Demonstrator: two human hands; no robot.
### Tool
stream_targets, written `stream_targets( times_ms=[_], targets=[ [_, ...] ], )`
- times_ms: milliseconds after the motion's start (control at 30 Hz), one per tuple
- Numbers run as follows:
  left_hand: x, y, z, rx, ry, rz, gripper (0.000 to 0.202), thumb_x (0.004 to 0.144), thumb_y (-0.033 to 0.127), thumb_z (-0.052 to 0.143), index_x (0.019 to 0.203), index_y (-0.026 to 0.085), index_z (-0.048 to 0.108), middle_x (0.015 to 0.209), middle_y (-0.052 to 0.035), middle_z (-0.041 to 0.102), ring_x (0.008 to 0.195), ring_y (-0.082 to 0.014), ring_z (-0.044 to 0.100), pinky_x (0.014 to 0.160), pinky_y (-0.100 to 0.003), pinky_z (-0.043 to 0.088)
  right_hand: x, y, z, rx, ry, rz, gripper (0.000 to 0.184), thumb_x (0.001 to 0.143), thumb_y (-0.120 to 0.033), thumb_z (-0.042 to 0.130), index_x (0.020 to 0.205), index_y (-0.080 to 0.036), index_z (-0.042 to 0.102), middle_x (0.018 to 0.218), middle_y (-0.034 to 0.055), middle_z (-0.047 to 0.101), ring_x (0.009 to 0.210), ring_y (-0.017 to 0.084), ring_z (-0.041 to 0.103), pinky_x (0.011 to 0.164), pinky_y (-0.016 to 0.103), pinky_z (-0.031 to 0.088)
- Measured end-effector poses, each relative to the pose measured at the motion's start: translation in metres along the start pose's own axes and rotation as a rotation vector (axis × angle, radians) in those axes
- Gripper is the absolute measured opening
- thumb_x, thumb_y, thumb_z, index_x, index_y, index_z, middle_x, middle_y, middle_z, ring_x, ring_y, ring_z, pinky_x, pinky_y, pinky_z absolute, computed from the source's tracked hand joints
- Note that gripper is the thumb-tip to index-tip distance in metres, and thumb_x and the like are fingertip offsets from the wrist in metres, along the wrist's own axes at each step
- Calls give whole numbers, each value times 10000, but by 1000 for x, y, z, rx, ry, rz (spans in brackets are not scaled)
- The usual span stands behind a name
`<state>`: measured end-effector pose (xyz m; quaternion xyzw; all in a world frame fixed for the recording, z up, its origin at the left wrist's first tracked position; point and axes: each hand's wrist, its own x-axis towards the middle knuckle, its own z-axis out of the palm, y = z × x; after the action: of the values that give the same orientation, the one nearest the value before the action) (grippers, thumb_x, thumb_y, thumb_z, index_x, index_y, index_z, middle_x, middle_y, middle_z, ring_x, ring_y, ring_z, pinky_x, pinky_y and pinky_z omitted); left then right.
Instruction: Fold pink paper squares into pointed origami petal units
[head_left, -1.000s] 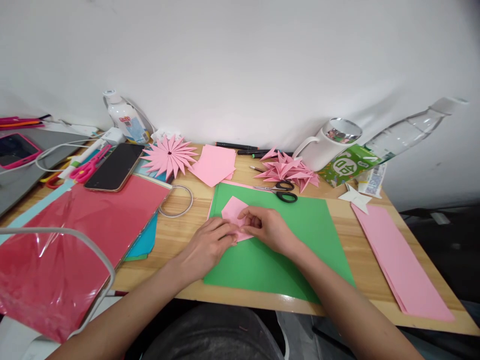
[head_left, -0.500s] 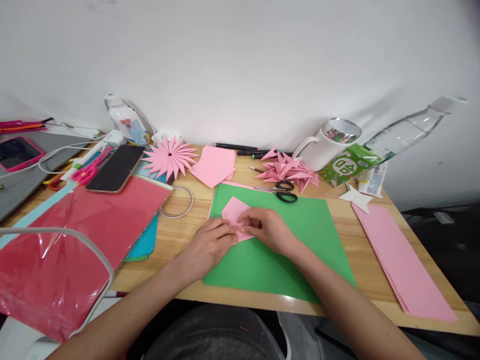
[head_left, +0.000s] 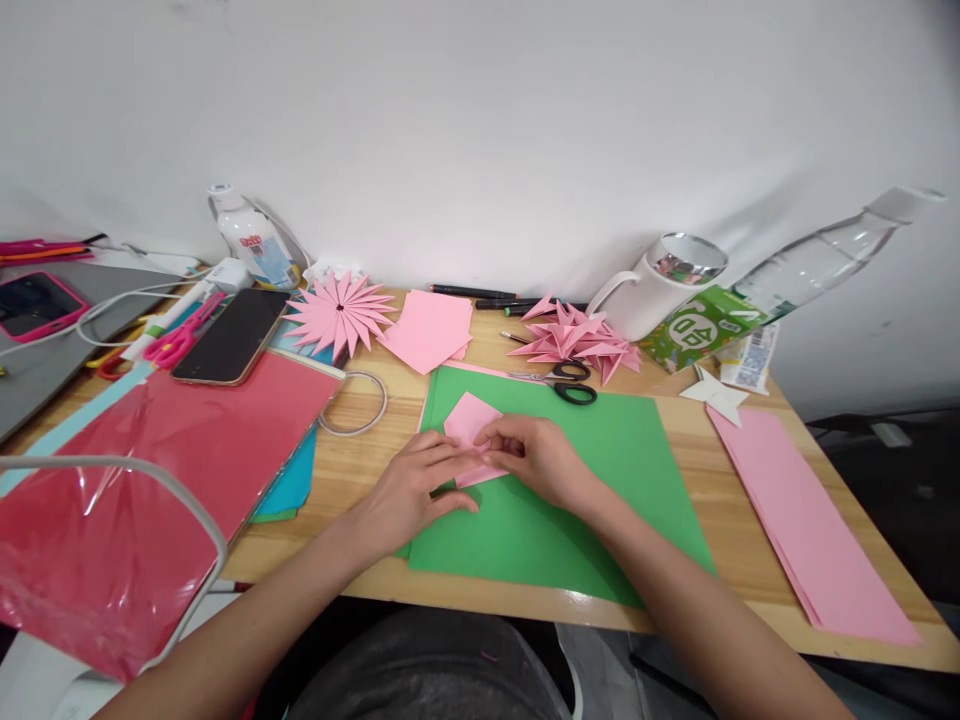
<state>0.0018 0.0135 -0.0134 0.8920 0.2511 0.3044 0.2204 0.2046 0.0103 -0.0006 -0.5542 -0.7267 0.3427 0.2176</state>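
I have two hands on my head-camera feed, both working one small piece of pink paper (head_left: 469,412) that lies on the left part of a green sheet (head_left: 585,510). The left hand (head_left: 409,495) has its fingers stretched over the paper's lower left, thumb spread away from them above the green. The right hand (head_left: 536,455) curls inward, thumb and forefinger pinching the paper; I cannot tell how its other fingertips sit.

Around them I count two pairs of scissors: a black-handled pair (head_left: 553,377) across the green sheet's top edge and a pink-handled pair (head_left: 176,345) over to the left. I also count two phones, one black (head_left: 232,337) and one pink-framed (head_left: 37,305); two bottles, one white (head_left: 259,240) and one clear (head_left: 825,260); one mug (head_left: 637,300); one ring of tape (head_left: 349,433); one pink paper pinwheel (head_left: 341,325); and one white paper star (head_left: 716,395). The folded pink pieces (head_left: 577,340) beside the mug overlap too much for me to count.
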Motion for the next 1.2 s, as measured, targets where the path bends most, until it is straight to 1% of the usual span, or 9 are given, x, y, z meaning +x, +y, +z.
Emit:
stream_targets(
  times_ms=[100, 300, 533, 667, 767, 867, 967, 1100, 1200],
  targets=[
    [-1, 1, 0, -6, 1, -46, 506, 739, 358, 675, 1197, 195, 536, 988, -65, 656, 971, -189, 561, 822, -351, 494, 0, 0, 0, 11, 5, 6, 118, 746, -152, 647, 851, -193, 683, 679, -14, 587, 556, 91, 450, 526, 200, 320],
    [3, 5, 0, 68, -7, 2, 211, 871, 222, 537, 1066, 169, 598, 963, -49, 669, 935, -161, 547, 814, -309, 467, 0, 0, 0, -11, 3, 4, 107, 753, -160, 650, 850, -194, 682, 682, -15, 582, 560, 91, 446, 534, 201, 319],
    [2, 2, 3, 157, -45, 56, 172, 902, 188, 481, 994, 192, 626, 1017, -34, 666, 937, -153, 532, 786, -299, 451, 0, -4, -2, -9, -14, 16, 96, 739, -131, 652, 819, -184, 662, 687, -21, 578, 563, 86, 445, 537, 197, 321],
    [1, 4, 2, 258, -132, 85, 187, 905, 177, 468, 1034, 172, 603, 1032, -41, 654, 975, -174, 511, 827, -322, 441, 1, -3, -5, 18, -34, -10, 34, 754, -142, 630, 766, -172, 620, 620, -40, 530, 543, 84, 434, 520, 192, 316],
    [2, 7, -2, 335, -213, 86, 187, 897, 163, 476, 1048, 169, 587, 1042, -44, 636, 1003, -192, 499, 855, -348, 426, -2, -1, -11, 24, -91, -89, 46, 786, -201, 623, 755, -168, 615, 672, -22, 538, 588, 95, 471, 553, 203, 344],
    [5, 11, -5, 350, -246, 80, 144, 895, 175, 484, 989, 176, 594, 1027, -42, 625, 971, -181, 506, 835, -344, 424, -5, -3, -18, -58, -165, -163, 115, 806, -295, 627, 790, -183, 648, 815, 19, 556, 686, 121, 519, 626, 231, 378],
    [8, 13, -8, 337, -251, 78, 116, 895, 182, 488, 934, 179, 598, 996, -29, 624, 943, -170, 508, 815, -324, 418, -9, -9, -19, -186, -204, -170, 110, 825, -301, 610, 840, -206, 665, 886, 36, 560, 742, 141, 546, 664, 249, 381],
    [10, 14, -9, 331, -245, 88, 118, 893, 186, 492, 955, 176, 592, 994, -18, 625, 946, -166, 500, 816, -312, 409, -10, -16, -17, -333, -212, -117, 131, 851, -283, 569, 849, -217, 682, 871, 43, 597, 736, 151, 567, 629, 247, 353],
    [9, 15, -10, 352, -268, 78, 118, 883, 173, 506, 964, 174, 592, 1019, -25, 620, 944, -171, 498, 817, -321, 412, -9, -15, -20, -361, -217, -112, 110, 826, -236, 587, 826, -226, 696, 822, 36, 631, 708, 148, 568, 601, 243, 329]
  ],
)
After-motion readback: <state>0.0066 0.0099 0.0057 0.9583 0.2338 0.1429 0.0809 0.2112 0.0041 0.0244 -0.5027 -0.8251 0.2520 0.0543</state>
